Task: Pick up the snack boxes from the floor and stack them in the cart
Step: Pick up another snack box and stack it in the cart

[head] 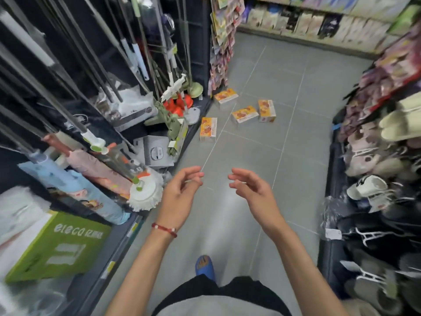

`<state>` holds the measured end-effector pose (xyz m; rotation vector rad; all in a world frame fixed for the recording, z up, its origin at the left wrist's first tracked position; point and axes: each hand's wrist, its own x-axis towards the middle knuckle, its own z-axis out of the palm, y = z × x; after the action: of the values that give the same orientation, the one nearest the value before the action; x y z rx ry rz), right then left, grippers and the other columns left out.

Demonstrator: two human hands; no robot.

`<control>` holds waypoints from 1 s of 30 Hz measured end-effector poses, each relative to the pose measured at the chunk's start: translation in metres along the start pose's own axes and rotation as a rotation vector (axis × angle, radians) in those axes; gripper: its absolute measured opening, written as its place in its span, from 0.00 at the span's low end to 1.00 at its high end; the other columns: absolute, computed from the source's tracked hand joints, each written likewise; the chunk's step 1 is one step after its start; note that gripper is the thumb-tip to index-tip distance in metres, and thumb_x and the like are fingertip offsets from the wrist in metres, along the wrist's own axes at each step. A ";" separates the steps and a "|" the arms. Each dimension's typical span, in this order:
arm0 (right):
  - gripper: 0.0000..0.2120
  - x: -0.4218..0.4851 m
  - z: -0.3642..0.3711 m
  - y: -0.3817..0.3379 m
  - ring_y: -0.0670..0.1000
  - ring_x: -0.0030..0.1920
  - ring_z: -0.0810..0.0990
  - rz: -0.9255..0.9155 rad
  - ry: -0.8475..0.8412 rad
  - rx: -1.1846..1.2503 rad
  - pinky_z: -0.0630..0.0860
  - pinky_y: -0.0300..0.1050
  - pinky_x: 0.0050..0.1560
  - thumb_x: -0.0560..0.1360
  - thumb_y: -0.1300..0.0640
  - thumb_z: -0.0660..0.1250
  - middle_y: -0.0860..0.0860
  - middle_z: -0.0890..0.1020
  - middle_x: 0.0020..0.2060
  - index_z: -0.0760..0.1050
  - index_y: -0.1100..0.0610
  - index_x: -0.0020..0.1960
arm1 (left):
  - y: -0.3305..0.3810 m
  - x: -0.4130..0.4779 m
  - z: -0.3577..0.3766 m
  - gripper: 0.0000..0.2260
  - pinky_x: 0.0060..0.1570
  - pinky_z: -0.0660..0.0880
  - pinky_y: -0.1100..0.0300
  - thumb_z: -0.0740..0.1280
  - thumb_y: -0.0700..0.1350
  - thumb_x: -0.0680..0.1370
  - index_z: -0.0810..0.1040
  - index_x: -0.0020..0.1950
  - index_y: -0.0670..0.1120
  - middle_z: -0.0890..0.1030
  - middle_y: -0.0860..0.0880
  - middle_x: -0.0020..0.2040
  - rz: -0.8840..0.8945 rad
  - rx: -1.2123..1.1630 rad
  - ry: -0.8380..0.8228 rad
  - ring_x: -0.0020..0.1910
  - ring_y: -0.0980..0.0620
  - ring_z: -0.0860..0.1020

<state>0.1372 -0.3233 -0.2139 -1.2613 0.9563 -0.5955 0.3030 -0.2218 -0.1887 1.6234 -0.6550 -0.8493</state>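
Note:
Several orange-and-yellow snack boxes lie scattered on the grey tiled floor ahead of me. The nearest box (208, 129) lies by the left shelf base. A second box (245, 114) and a third box (266, 110) lie together in the aisle's middle, and a farther box (225, 95) sits beside the hanging rack. My left hand (182, 192) and my right hand (250, 190) are raised in front of me, fingers apart, holding nothing, well short of the boxes. No cart is in view.
Mops, brooms and umbrellas (91, 179) crowd the left shelving, with a green carton (59, 247) at the lower left. Slippers and shoes (376, 179) fill the right rack. A hanging packet rack (222, 42) and a shelf wall close the far end. My blue sandal (205, 266) is on the floor.

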 end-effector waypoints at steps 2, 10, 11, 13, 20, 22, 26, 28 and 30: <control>0.14 0.025 -0.004 -0.011 0.47 0.55 0.84 -0.014 0.040 0.004 0.78 0.39 0.58 0.81 0.65 0.67 0.48 0.87 0.55 0.81 0.50 0.61 | 0.012 0.035 0.006 0.11 0.55 0.75 0.67 0.64 0.35 0.82 0.79 0.59 0.47 0.84 0.50 0.54 0.013 -0.005 -0.038 0.55 0.51 0.82; 0.13 0.138 -0.048 -0.036 0.53 0.59 0.84 0.032 0.206 0.081 0.78 0.44 0.62 0.82 0.65 0.66 0.50 0.87 0.56 0.81 0.52 0.61 | 0.033 0.175 0.067 0.10 0.49 0.74 0.73 0.64 0.35 0.82 0.79 0.61 0.42 0.84 0.46 0.56 0.000 0.039 -0.179 0.55 0.50 0.82; 0.13 0.155 -0.057 -0.038 0.53 0.59 0.84 0.044 0.219 0.096 0.78 0.44 0.61 0.82 0.65 0.66 0.50 0.87 0.56 0.81 0.52 0.61 | 0.035 0.195 0.078 0.10 0.48 0.74 0.73 0.64 0.35 0.82 0.79 0.61 0.42 0.84 0.46 0.55 -0.002 0.047 -0.195 0.55 0.50 0.81; 0.12 0.190 -0.077 -0.043 0.52 0.58 0.83 0.073 0.243 0.126 0.78 0.45 0.61 0.82 0.65 0.67 0.51 0.87 0.56 0.81 0.53 0.61 | 0.039 0.233 0.101 0.10 0.47 0.74 0.73 0.64 0.35 0.82 0.79 0.60 0.42 0.84 0.47 0.55 -0.004 0.057 -0.208 0.54 0.51 0.81; 0.12 0.317 -0.168 -0.075 0.47 0.56 0.85 0.137 0.244 0.167 0.78 0.42 0.60 0.82 0.64 0.67 0.50 0.87 0.57 0.81 0.54 0.63 | 0.063 0.363 0.196 0.09 0.47 0.75 0.70 0.64 0.36 0.82 0.80 0.57 0.48 0.84 0.49 0.55 -0.094 0.079 -0.188 0.53 0.52 0.82; 0.12 0.351 -0.193 -0.088 0.47 0.56 0.84 0.151 0.221 0.160 0.79 0.39 0.58 0.82 0.64 0.67 0.51 0.87 0.58 0.81 0.53 0.63 | 0.073 0.394 0.224 0.10 0.46 0.75 0.70 0.64 0.36 0.82 0.80 0.57 0.48 0.84 0.49 0.55 -0.109 0.064 -0.178 0.51 0.54 0.82; 0.12 0.431 -0.248 -0.113 0.46 0.55 0.85 0.187 0.272 0.145 0.78 0.43 0.61 0.82 0.63 0.67 0.47 0.87 0.55 0.81 0.50 0.61 | 0.095 0.472 0.286 0.10 0.47 0.75 0.69 0.64 0.37 0.82 0.80 0.56 0.51 0.85 0.52 0.53 -0.111 0.051 -0.224 0.49 0.57 0.82; 0.12 0.467 -0.266 -0.124 0.45 0.54 0.85 0.197 0.275 0.145 0.78 0.45 0.62 0.82 0.62 0.67 0.45 0.88 0.55 0.81 0.50 0.61 | 0.105 0.511 0.306 0.11 0.49 0.74 0.67 0.64 0.37 0.82 0.81 0.54 0.53 0.85 0.53 0.53 -0.103 0.041 -0.221 0.51 0.56 0.83; 0.12 0.506 -0.282 -0.132 0.45 0.55 0.86 0.204 0.283 0.133 0.78 0.45 0.63 0.82 0.61 0.67 0.45 0.88 0.55 0.81 0.50 0.62 | 0.112 0.557 0.323 0.11 0.50 0.74 0.65 0.64 0.37 0.82 0.81 0.54 0.54 0.85 0.53 0.53 -0.101 0.042 -0.209 0.52 0.54 0.83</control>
<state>0.1664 -0.9168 -0.2274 -0.9624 1.2427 -0.6752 0.3688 -0.8715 -0.2163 1.6292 -0.7455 -1.0962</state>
